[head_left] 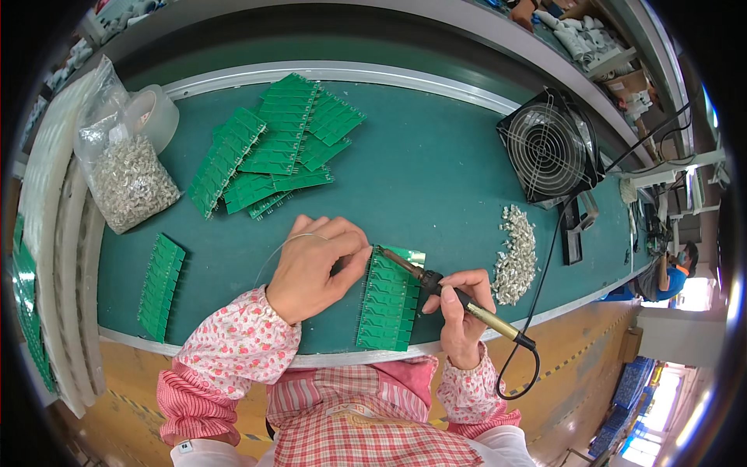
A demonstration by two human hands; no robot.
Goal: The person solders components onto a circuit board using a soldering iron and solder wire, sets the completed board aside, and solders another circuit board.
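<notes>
My right hand [464, 310] is closed round a soldering iron [486, 314], its tip resting at the upper left corner of a green circuit board panel [387, 307]. Close to that tip, my left hand [323, 262] pinches a thin strand of solder wire [274, 251], which loops back over the hand. The panel lies flat on the green mat near the front edge, with a row of pins along its left side. Beyond my left hand is a loose pile of similar green panels [272, 148]. One more single panel [162, 286] lies at the left.
A small heap of whitish parts [514, 257] lies at the right, beside the iron's cord. Behind it stands a black fan [548, 148] with a wire guard. A clear bag of similar parts [132, 183] and a roll of clear tape [153, 117] sit at the left.
</notes>
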